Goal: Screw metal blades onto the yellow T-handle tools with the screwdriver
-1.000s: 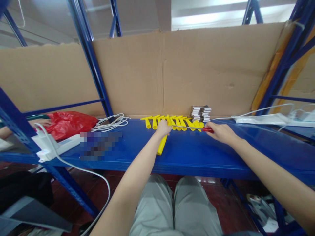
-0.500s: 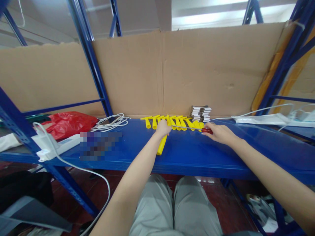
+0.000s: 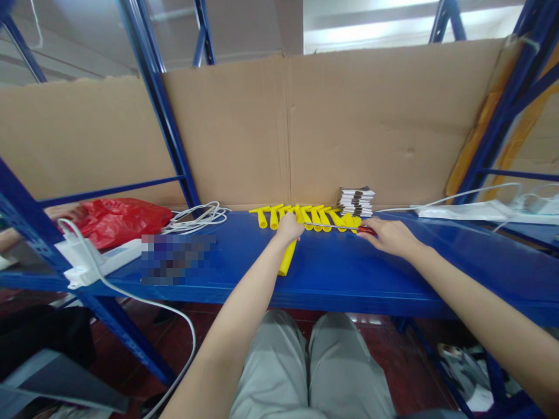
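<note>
Fingers: left hand [image 3: 289, 230] wrapped round yellow tube [image 3: 285, 262], right hand [image 3: 391, 235] gripping red-handled screwdriver [image 3: 367, 230] | tube's near end toward front edge of blue shelf [image 3: 393, 279] | looks like screwdriver work mid-step, next move prob wants tube steady

A yellow tubular part [image 3: 286, 261], its middle hidden, slants over the blue shelf [image 3: 244, 273], round open end toward the front edge. The red-handled screwdriver [image 3: 345, 227] is nearly level, slim metal shaft pointing left at the part's upper end.
</note>
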A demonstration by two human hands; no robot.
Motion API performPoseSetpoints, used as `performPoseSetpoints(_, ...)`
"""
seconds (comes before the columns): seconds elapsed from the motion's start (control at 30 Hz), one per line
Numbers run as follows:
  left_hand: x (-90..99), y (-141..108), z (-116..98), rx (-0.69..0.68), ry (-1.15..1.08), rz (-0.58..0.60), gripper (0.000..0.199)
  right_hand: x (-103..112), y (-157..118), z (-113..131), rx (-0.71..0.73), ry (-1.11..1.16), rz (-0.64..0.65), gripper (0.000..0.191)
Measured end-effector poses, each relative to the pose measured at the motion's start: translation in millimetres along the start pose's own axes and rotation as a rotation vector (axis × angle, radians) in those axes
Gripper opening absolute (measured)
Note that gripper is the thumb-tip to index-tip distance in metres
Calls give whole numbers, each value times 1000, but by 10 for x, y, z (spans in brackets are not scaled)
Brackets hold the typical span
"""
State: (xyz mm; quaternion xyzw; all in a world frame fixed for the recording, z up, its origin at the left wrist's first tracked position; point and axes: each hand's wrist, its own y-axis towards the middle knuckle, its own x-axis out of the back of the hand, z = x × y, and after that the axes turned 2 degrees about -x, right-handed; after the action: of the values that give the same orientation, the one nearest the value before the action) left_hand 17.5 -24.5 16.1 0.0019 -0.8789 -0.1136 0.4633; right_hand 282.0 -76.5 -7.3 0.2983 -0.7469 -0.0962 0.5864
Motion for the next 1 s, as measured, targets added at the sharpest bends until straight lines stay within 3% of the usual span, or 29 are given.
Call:
performPoseSetpoints(0.2, 3, 6, -1, -6, 15, 16, 14, 4, -13, -30, 18, -37, -22, 24)
performPoseSetpoints(0.4, 4, 15, 1, -5, 26, 17, 16, 8, -7, -21, 51, 6, -34, 32)
performPoseSetpoints(0.73, -1, 16, 1, 1, 29, 11, 16, 17, -7, -18, 40, -22, -48, 30)
performPoseSetpoints(1.0, -7, 20, 3, 4, 26, -1, 15, 13, 1, 10, -6, 14, 14, 35)
